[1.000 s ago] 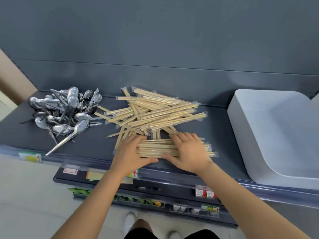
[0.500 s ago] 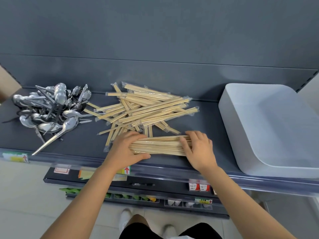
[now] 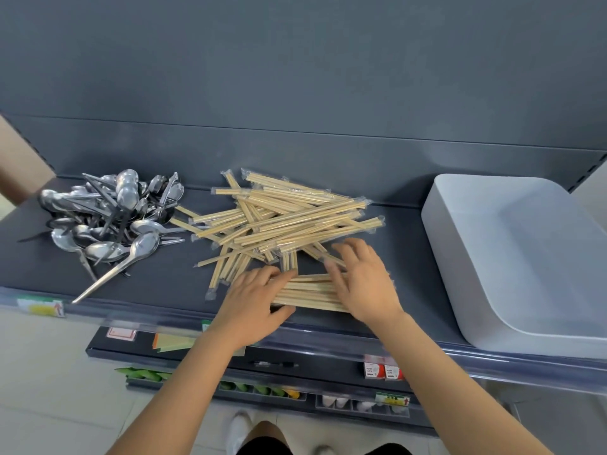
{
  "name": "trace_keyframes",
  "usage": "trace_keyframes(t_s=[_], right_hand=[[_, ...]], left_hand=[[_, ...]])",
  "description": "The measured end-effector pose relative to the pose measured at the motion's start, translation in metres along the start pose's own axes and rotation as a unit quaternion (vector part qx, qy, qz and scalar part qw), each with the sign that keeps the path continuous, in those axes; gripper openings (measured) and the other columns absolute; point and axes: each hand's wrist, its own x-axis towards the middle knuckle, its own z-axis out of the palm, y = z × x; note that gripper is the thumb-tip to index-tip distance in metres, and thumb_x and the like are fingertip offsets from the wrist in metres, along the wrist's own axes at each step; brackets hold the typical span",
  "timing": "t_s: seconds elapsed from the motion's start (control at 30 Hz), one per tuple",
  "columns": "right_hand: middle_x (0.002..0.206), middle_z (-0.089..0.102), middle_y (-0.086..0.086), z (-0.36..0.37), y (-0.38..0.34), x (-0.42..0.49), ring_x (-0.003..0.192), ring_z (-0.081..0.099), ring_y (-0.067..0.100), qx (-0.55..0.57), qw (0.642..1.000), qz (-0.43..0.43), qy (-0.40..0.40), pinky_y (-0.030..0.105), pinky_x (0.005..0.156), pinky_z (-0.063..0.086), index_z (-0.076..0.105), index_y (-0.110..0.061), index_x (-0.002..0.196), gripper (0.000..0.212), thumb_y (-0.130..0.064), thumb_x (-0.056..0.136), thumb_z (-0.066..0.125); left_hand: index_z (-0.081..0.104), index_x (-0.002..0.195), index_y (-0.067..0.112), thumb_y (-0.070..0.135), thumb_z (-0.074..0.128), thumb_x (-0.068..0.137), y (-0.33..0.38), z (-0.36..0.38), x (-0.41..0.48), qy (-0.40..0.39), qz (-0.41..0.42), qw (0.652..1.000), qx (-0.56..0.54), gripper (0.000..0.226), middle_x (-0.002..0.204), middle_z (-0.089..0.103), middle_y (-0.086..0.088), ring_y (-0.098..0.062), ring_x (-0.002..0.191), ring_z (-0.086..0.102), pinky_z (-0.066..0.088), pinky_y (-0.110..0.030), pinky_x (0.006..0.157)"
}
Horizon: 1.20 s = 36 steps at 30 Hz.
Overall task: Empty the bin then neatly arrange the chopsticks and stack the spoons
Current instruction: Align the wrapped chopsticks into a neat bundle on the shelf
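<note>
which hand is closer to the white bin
Right. The right hand lies between the white bin and the left hand, which presses the far end of the chopstick bundle.

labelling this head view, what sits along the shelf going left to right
pile of spoons → loose heap of chopsticks → white bin

Dark grey shelf (image 3: 184,290), spoon heap (image 3: 111,221) left, wrapped chopsticks (image 3: 282,221) middle, upturned white bin (image 3: 525,257) right.
</note>
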Motion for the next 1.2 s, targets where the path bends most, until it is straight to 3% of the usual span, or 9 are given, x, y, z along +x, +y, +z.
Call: trace_keyframes(t_s=[0.13, 0.33, 0.4, 0.5, 0.7, 0.9, 1.03, 1.1, 1.2], right_hand=[[0.136, 0.048, 0.01, -0.002, -0.002, 0.049, 0.124, 0.043, 0.03, 0.031, 0.995, -0.003, -0.094, 0.039, 0.103, 0.037, 0.035, -0.01, 0.143, 0.057, -0.003, 0.088, 0.048], [0.159, 0.016, 0.004, 0.005, -0.003, 0.117, 0.147, 0.01, 0.02, -0.135, 0.957, -0.062, -0.249, 0.04, 0.118, 0.006, 0.016, -0.016, 0.151, 0.078, 0.003, 0.081, 0.045], [0.157, 0.021, 0.006, 0.005, -0.001, 0.123, 0.143, 0.021, 0.024, -0.181, 0.939, -0.084, -0.281, 0.04, 0.117, 0.012, 0.017, -0.016, 0.151, 0.077, 0.002, 0.083, 0.047], [0.141, 0.036, 0.013, 0.008, 0.004, 0.124, 0.127, 0.039, 0.03, -0.227, 0.936, -0.112, -0.244, 0.038, 0.106, 0.031, 0.025, -0.013, 0.147, 0.069, 0.004, 0.085, 0.049], [0.133, 0.04, 0.014, 0.005, 0.021, 0.126, 0.123, 0.041, 0.028, -0.283, 0.917, -0.124, -0.254, 0.038, 0.101, 0.036, 0.035, -0.003, 0.133, 0.046, 0.007, 0.089, 0.043], [0.12, 0.054, 0.01, -0.019, 0.043, 0.115, 0.111, 0.052, 0.028, -0.253, 0.952, -0.078, -0.152, 0.035, 0.086, 0.036, 0.042, -0.009, 0.117, 0.04, 0.008, 0.081, 0.046], [0.11, 0.059, 0.013, -0.036, 0.034, 0.091, 0.097, 0.055, 0.034, -0.146, 0.984, -0.003, -0.098, 0.034, 0.07, 0.029, 0.044, -0.01, 0.108, 0.02, -0.001, 0.09, 0.04], [0.104, 0.062, 0.016, -0.034, 0.019, 0.071, 0.09, 0.059, 0.036, -0.086, 0.988, 0.008, -0.131, 0.034, 0.066, 0.032, 0.043, -0.01, 0.105, 0.013, -0.007, 0.093, 0.039], [0.112, 0.06, 0.013, -0.019, -0.004, 0.036, 0.099, 0.057, 0.034, -0.096, 0.97, -0.066, -0.213, 0.036, 0.074, 0.039, 0.044, -0.01, 0.119, 0.027, -0.012, 0.092, 0.042]], left_hand=[[0.028, 0.143, 0.031, 0.067, 0.016, 0.08, -0.005, 0.008, -0.002, -0.002, -0.006, 1.0, 0.007, 0.073, 0.136, 0.039, 0.008, -0.014, 0.129, 0.033, 0.017, -0.027, 0.106], [0.04, 0.131, 0.024, 0.066, 0.028, 0.083, -0.01, 0.011, -0.001, 0.024, -0.004, 0.999, -0.03, 0.065, 0.128, 0.045, 0.009, -0.012, 0.123, 0.038, 0.013, -0.017, 0.098], [0.041, 0.13, 0.025, 0.065, 0.03, 0.084, -0.01, 0.012, -0.001, 0.027, -0.003, 0.999, -0.04, 0.062, 0.128, 0.045, 0.01, -0.011, 0.122, 0.037, 0.013, -0.017, 0.097], [0.041, 0.13, 0.025, 0.064, 0.031, 0.084, -0.011, 0.011, -0.001, 0.03, -0.005, 0.998, -0.046, 0.062, 0.128, 0.046, 0.01, -0.011, 0.122, 0.037, 0.012, -0.016, 0.097], [0.041, 0.13, 0.027, 0.066, 0.032, 0.084, -0.013, 0.012, 0.001, 0.033, -0.004, 0.998, -0.057, 0.061, 0.127, 0.046, 0.012, -0.009, 0.121, 0.038, 0.014, -0.016, 0.096], [0.04, 0.13, 0.028, 0.068, 0.03, 0.082, -0.013, 0.012, 0.001, 0.044, -0.003, 0.997, -0.063, 0.063, 0.128, 0.045, 0.013, -0.009, 0.122, 0.037, 0.014, -0.016, 0.096], [0.042, 0.129, 0.028, 0.059, 0.059, 0.08, -0.009, 0.008, 0.003, 0.054, -0.038, 0.99, -0.127, 0.061, 0.125, 0.047, 0.014, -0.011, 0.121, 0.04, 0.018, -0.02, 0.095], [0.04, 0.129, 0.026, 0.046, 0.077, 0.073, -0.006, 0.008, 0.003, 0.073, -0.074, 0.976, -0.19, 0.071, 0.12, 0.047, 0.015, -0.013, 0.118, 0.044, 0.026, -0.026, 0.099], [0.028, 0.129, 0.028, 0.035, 0.09, 0.059, -0.002, 0.005, 0.001, 0.091, -0.135, 0.945, -0.283, 0.094, 0.123, 0.043, 0.011, -0.012, 0.111, 0.049, 0.04, -0.028, 0.095]])
